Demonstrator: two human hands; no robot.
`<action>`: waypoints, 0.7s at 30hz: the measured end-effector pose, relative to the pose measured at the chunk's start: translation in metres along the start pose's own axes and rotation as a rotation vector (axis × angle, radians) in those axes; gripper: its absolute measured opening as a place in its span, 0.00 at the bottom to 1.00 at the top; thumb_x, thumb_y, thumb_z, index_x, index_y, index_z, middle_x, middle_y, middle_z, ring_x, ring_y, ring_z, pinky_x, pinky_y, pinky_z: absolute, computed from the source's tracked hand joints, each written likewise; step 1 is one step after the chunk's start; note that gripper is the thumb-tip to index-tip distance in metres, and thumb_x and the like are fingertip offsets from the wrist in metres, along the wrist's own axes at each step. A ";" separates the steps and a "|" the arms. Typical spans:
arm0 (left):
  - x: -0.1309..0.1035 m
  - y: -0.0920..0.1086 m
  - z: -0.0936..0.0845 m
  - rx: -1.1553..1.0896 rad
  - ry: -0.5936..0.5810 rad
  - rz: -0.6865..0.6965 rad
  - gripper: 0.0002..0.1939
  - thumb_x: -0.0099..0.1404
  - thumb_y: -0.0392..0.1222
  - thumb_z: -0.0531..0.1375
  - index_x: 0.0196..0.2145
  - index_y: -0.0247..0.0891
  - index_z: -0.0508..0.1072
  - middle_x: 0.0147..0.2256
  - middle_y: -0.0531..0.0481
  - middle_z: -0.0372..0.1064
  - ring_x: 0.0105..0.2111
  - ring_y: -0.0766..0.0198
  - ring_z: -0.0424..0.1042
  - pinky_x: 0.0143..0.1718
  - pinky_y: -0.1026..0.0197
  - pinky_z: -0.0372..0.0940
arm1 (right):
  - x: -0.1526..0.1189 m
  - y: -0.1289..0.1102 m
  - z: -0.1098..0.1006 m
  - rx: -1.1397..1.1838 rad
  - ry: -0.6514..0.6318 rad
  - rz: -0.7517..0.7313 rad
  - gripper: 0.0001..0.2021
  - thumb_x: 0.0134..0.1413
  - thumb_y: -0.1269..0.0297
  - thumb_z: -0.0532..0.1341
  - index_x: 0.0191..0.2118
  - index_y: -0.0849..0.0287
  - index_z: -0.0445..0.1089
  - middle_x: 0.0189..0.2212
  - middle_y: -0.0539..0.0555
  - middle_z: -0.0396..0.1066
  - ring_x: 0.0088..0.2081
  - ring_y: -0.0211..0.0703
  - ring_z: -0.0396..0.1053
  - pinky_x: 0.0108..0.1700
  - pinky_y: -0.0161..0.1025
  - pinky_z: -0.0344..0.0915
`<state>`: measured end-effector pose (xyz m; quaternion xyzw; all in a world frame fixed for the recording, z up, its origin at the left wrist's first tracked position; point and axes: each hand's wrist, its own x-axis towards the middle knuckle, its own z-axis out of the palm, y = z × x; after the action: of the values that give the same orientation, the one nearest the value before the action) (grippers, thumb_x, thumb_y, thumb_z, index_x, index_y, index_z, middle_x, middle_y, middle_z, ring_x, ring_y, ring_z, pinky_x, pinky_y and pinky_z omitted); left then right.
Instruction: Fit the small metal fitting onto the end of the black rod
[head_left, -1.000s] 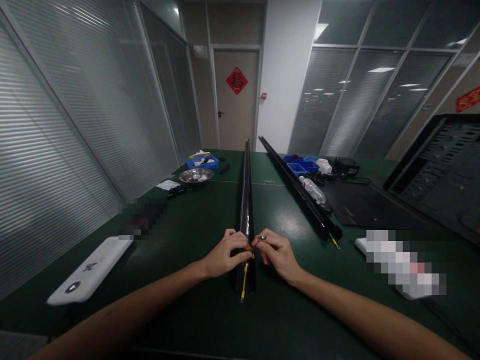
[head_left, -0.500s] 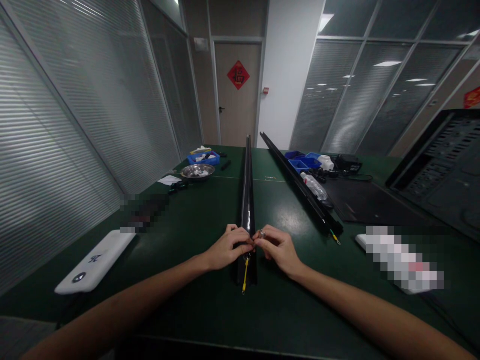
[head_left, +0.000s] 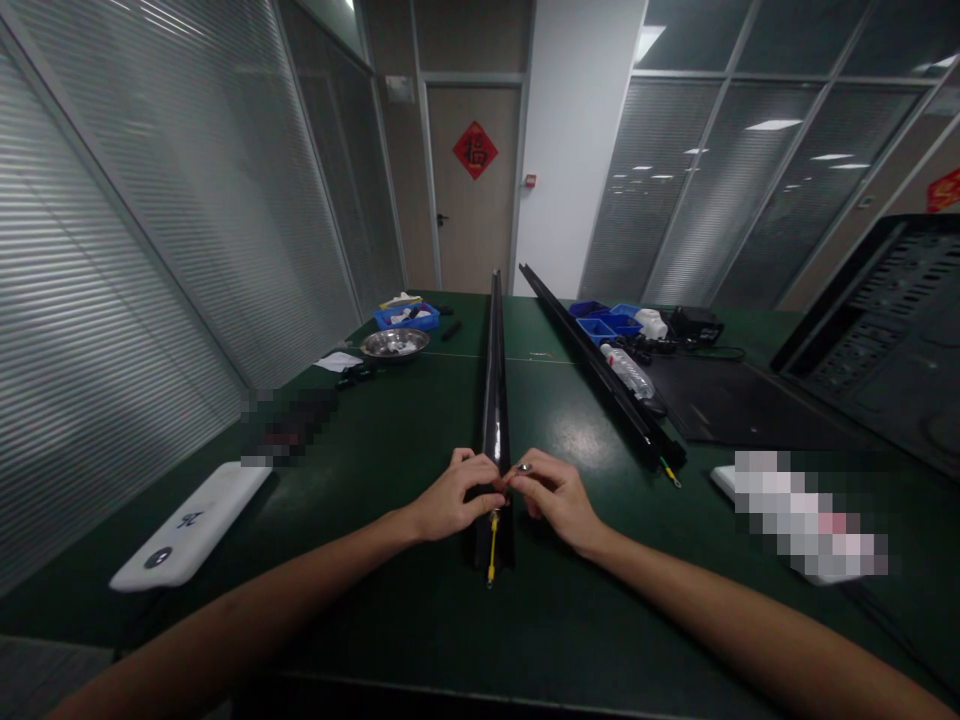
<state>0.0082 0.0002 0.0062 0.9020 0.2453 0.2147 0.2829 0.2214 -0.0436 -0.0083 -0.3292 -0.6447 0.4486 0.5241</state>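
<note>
A long black channel-shaped rail lies lengthwise on the green table, pointing away from me. My left hand rests over its near end, thumb and fingers closed in a pinch. From the right, my right hand meets the left fingertips above the rail, its thumb and forefinger pressed together. Whatever is between the fingertips is too small and covered to name. A small shiny round metal piece shows at the right forefinger; I cannot tell whether it is a ring. Just below the fingers, a yellow wire with a ring terminal hangs along the rail's end.
To the right lies a second black rail with a yellow-green wire. Behind it are blue bins and a plastic bottle. A metal bowl and white device sit left; a black panel stands right.
The lower end of the yellow wire has shifted very slightly to the right. Both hands keep nearly the same place and pinch, with only small finger movement.
</note>
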 end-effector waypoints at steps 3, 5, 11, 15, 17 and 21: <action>0.000 0.000 0.001 0.015 0.018 0.010 0.12 0.76 0.47 0.56 0.39 0.39 0.74 0.38 0.51 0.72 0.44 0.58 0.68 0.53 0.54 0.50 | 0.000 0.000 0.000 -0.003 0.016 0.003 0.11 0.63 0.55 0.67 0.38 0.58 0.81 0.34 0.51 0.70 0.21 0.31 0.64 0.20 0.31 0.60; 0.000 -0.001 0.001 0.020 0.016 0.007 0.13 0.77 0.47 0.54 0.39 0.39 0.75 0.39 0.50 0.73 0.44 0.58 0.69 0.53 0.54 0.50 | 0.000 0.000 0.001 -0.005 0.029 0.019 0.11 0.62 0.55 0.67 0.38 0.58 0.80 0.33 0.51 0.70 0.20 0.31 0.64 0.20 0.31 0.60; 0.001 -0.001 0.001 0.013 -0.005 -0.006 0.14 0.77 0.48 0.54 0.40 0.40 0.75 0.39 0.50 0.73 0.45 0.58 0.69 0.54 0.54 0.50 | 0.000 0.002 0.002 -0.012 0.041 0.025 0.13 0.60 0.53 0.69 0.37 0.59 0.79 0.32 0.50 0.69 0.21 0.31 0.64 0.20 0.30 0.60; -0.001 -0.001 0.001 0.011 0.003 0.006 0.13 0.76 0.47 0.55 0.39 0.39 0.75 0.39 0.51 0.72 0.45 0.58 0.68 0.54 0.54 0.50 | 0.000 0.001 0.001 -0.018 0.028 0.000 0.12 0.63 0.54 0.66 0.38 0.58 0.80 0.33 0.50 0.69 0.21 0.31 0.64 0.20 0.31 0.61; -0.001 -0.001 0.000 0.014 0.006 0.012 0.12 0.76 0.47 0.56 0.39 0.39 0.74 0.39 0.51 0.72 0.45 0.58 0.68 0.54 0.54 0.50 | 0.000 0.001 0.001 -0.021 0.019 -0.007 0.12 0.63 0.55 0.66 0.38 0.58 0.80 0.34 0.51 0.69 0.21 0.31 0.64 0.21 0.31 0.61; 0.000 0.001 0.000 0.003 0.003 0.016 0.13 0.77 0.47 0.54 0.40 0.40 0.75 0.40 0.50 0.73 0.45 0.58 0.69 0.54 0.53 0.50 | -0.002 -0.001 0.001 -0.020 0.024 0.001 0.11 0.62 0.55 0.68 0.39 0.58 0.80 0.33 0.50 0.69 0.22 0.31 0.64 0.21 0.31 0.60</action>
<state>0.0084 -0.0004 0.0071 0.9041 0.2387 0.2178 0.2796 0.2211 -0.0456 -0.0084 -0.3401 -0.6427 0.4383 0.5283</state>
